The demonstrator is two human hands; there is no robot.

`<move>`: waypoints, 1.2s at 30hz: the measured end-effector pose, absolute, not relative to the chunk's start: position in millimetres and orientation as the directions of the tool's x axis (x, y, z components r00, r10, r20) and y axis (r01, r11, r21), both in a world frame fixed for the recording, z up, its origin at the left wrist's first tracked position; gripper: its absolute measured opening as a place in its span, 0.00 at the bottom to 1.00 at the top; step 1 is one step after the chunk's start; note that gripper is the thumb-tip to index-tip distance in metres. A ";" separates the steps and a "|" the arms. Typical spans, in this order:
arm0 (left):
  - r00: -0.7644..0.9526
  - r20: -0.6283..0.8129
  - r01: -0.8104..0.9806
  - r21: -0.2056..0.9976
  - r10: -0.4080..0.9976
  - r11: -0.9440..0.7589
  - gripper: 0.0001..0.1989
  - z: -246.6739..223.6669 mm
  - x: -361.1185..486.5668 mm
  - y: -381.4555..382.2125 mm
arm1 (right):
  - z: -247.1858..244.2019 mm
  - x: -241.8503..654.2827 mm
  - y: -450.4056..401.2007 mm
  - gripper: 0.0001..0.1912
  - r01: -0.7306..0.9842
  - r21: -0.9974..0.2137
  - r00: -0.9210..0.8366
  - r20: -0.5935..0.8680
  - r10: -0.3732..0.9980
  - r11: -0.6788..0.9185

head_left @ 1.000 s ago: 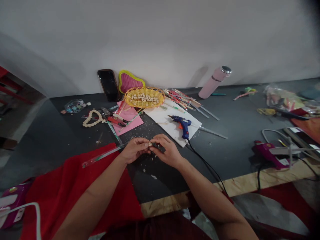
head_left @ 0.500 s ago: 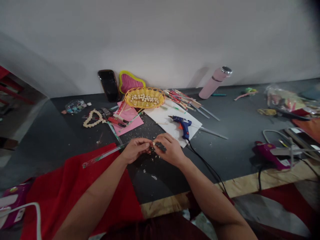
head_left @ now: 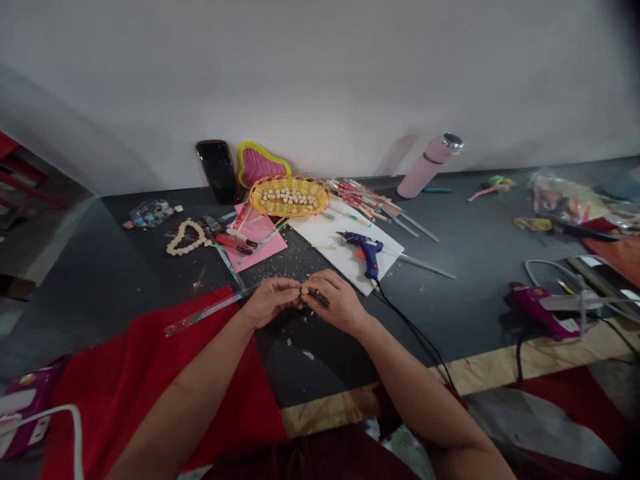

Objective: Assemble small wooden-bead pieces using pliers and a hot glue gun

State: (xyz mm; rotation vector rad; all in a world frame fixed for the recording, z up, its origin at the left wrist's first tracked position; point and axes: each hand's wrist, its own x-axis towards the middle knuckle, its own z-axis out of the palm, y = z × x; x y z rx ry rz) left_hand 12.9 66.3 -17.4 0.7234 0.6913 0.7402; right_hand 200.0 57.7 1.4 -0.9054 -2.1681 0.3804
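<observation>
Over the dark table, my left hand [head_left: 274, 301] and my right hand [head_left: 336, 300] meet at the fingertips. Between them is a small pale piece [head_left: 305, 291], pinched by both hands; its exact shape is too small to tell. Pale crumbs lie on the table around the fingers. Beyond the hands, a yellow wicker basket [head_left: 290, 208] holds several small pale pieces. A blue glue gun [head_left: 367, 252] rests on a white sheet [head_left: 325, 235] to the right. At the left lies a triangular ring of pale pieces [head_left: 184, 250].
Red-handled pliers [head_left: 234, 243] lie on pink paper [head_left: 267, 248]. A phone [head_left: 219, 170] and a yellow-rimmed pink shape [head_left: 263, 163] lean on the wall. A pink bottle [head_left: 430, 163] stands behind; red cloth [head_left: 200, 373] covers the front left. The glue gun's cord [head_left: 415, 330] crosses the front edge.
My right hand has shifted slightly left and its fingertips have closed in on my left fingertips, around the small pale piece. My left hand has barely moved.
</observation>
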 end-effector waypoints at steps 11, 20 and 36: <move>0.526 -0.292 -0.336 0.791 0.799 0.511 0.10 -16.5 12.6 65.9 | 4.1 200.7 57.8 0.06 0.488 -0.524 -0.482 0.504 0.716 0.698; 0.543 -0.307 -0.350 0.763 0.782 0.543 0.12 -16.8 11.5 65.2 | 4.5 200.9 57.1 0.06 0.500 -0.529 -0.468 0.500 0.728 0.685; 0.543 -0.264 -0.378 0.771 0.797 0.513 0.11 -15.0 9.5 67.8 | 5.0 202.5 55.6 0.08 0.275 -0.886 -0.210 0.323 0.923 0.372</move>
